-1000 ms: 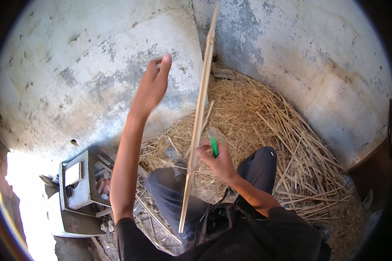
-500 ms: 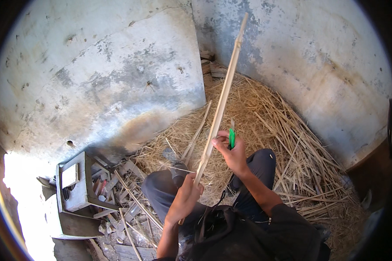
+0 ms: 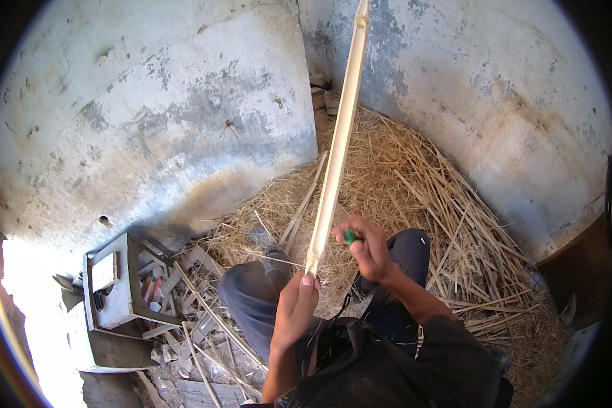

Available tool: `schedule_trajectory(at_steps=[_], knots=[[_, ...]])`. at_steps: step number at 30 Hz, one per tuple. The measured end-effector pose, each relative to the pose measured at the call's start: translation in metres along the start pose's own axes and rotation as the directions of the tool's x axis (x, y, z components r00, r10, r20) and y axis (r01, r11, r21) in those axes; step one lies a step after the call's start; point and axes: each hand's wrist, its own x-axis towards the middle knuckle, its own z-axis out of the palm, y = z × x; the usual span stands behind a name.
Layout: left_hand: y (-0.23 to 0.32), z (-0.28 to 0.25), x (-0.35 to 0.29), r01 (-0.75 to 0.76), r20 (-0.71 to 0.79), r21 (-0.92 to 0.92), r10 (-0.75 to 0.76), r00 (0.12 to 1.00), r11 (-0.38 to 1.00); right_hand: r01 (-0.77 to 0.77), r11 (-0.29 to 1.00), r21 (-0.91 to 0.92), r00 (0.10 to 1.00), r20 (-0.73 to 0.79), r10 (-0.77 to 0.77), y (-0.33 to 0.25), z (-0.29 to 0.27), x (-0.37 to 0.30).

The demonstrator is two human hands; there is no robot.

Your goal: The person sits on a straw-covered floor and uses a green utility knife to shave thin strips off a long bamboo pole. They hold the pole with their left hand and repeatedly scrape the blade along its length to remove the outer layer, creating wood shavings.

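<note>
A long split bamboo strip (image 3: pixel 340 156) slants upward from my lap, its pale hollow inner face turned toward me. My left hand (image 3: pixel 296 302) grips its lower end, thumb on top, just below a node. Right of the strip, my right hand (image 3: pixel 364 248) is curled around a green-handled knife (image 3: pixel 351 236). Only a bit of the green handle shows between the fingers; the blade cannot be made out. Between this hand and the bamboo there is a small gap.
Straw and shavings (image 3: pixel 381 163) cover the floor ahead, with a heap of thin bamboo strips (image 3: pixel 469 224) along the right wall. At left, an upturned wooden stool-like frame (image 3: pixel 126 292) stands among scraps. Worn plaster walls (image 3: pixel 204 102) close in the far side.
The bamboo strip has turned to show its hollow face and stands slightly higher and more upright. My right hand has come off the strip and dropped a little, the green handle now mostly covered.
</note>
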Motion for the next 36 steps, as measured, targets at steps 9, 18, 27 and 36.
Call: schedule_trajectory(at_steps=[9, 18, 27, 36], knots=[[0.005, 0.007, -0.010, -0.063, -0.132, 0.105, 0.076, 0.988, 0.993, 0.262, 0.904, -0.339, 0.933, 0.328, -0.147, -0.030, -0.010, 0.006], [0.013, 0.002, -0.019, -0.035, -0.037, -0.047, 0.033, 0.999, 0.998, 0.304, 0.891, -0.336, 0.924, 0.333, -0.189, -0.037, -0.008, 0.012], [0.019, 0.002, -0.026, -0.017, -0.062, -0.037, 0.014, 0.998, 0.999, 0.318, 0.878, -0.358, 0.936, 0.264, -0.231, -0.033, -0.008, 0.014], [-0.001, 0.001, -0.037, -0.028, -0.068, 0.025, 0.030, 0.997, 0.999, 0.131, 0.918, -0.375, 0.990, 0.001, -0.141, -0.013, -0.040, 0.024]])
